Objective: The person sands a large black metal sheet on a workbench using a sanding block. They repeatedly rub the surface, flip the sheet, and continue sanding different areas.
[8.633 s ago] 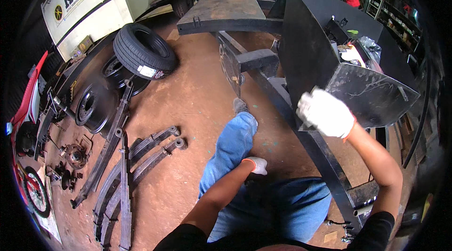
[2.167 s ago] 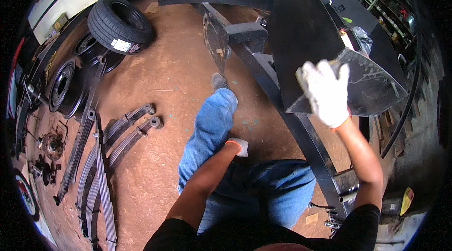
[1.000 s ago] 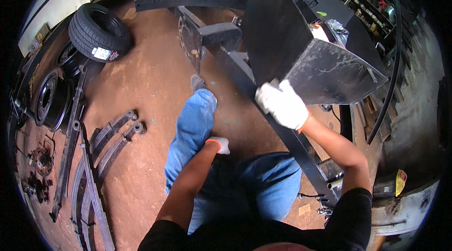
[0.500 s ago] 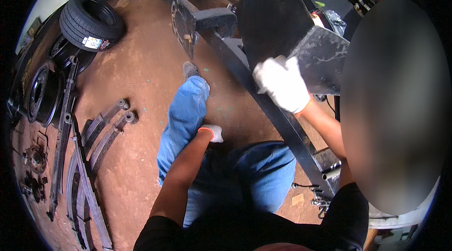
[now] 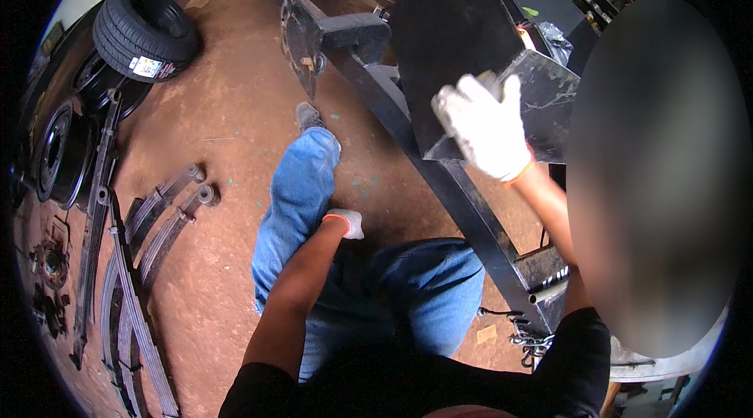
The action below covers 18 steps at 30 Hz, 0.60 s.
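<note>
Two gloved hands show: the right hand point(image 5: 488, 126) is in front of the black metal box point(image 5: 455, 34), which sits by the dark beam point(image 5: 478, 214), ahead and to the right. Something small and brownish shows at its bent fingers; whether they grip it, I cannot tell. The left hand point(image 5: 349, 223) lies beside the jeans point(image 5: 302, 175), fingers hidden, so its grip is unclear too. The box looks heavy, stiff and hardly fragile; its smooth faces may slip under gloves, so its edges seem the surer hold.
</note>
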{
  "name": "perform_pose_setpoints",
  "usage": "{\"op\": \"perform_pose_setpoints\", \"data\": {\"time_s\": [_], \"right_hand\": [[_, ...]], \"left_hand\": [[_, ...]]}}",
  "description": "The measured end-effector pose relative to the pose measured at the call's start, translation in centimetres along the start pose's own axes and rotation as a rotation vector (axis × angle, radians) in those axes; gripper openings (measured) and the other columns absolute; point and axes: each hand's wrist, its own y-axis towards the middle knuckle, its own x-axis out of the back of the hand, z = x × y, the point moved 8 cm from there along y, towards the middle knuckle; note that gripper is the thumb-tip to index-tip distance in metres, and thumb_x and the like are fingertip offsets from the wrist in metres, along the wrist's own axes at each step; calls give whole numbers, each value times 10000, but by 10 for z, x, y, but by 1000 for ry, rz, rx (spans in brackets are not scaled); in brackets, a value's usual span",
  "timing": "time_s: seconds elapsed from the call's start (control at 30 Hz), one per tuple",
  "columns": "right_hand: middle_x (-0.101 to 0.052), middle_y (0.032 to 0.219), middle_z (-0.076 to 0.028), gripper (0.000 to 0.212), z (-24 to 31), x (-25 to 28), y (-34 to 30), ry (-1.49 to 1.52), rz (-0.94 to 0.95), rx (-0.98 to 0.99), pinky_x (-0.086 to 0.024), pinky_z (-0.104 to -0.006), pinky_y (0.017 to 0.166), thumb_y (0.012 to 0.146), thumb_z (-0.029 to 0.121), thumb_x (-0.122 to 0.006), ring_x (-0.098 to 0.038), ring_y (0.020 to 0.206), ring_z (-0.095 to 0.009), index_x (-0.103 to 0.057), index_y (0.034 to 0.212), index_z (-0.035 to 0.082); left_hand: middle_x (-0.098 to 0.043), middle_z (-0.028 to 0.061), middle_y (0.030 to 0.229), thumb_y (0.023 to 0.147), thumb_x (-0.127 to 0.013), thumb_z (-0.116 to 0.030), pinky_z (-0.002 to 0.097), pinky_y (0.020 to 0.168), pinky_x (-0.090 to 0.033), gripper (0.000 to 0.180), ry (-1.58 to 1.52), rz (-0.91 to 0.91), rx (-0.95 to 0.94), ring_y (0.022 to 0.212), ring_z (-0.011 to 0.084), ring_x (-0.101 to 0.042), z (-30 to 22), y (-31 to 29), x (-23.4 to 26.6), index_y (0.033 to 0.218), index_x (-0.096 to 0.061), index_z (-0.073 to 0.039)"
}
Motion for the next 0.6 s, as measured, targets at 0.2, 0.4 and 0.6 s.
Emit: {"op": "perform_pose_setpoints", "data": {"time_s": [0.2, 0.4, 0.6], "right_hand": [[-606, 1309, -159, 504, 66, 33, 3, 1882, -296, -441, -481, -370, 1023, 1075, 406, -501, -573, 1161, -255, -572, 1341, -16], [-641, 1311, -120, 371, -26, -46, -27, 2753, -112, -1044, -395, -536, 1082, 1005, 292, -562, -560, 1268, -272, -640, 1274, 48], [-647, 1370, -75, 407, -47, -4, -15, 1517, -45, -629, -314, -644, 1138, 971, 243, -551, -542, 1341, -262, -644, 1329, 74]], "left_hand": [[-706, 216, 1255, 881, -656, -448, 479, 986, -521, 539, 12, 5, -33, 1171, 379, -676, -10, 2, 2, 1210, -725, -27], [-705, 228, 1251, 875, -664, -446, 482, 981, -523, 538, 5, 8, -22, 1154, 382, -683, -1, 7, -1, 1197, -732, -20], [-712, 221, 1243, 869, -665, -444, 471, 979, -524, 532, -10, 9, 4, 1157, 384, -682, 2, 3, -1, 1189, -739, -26]]}}
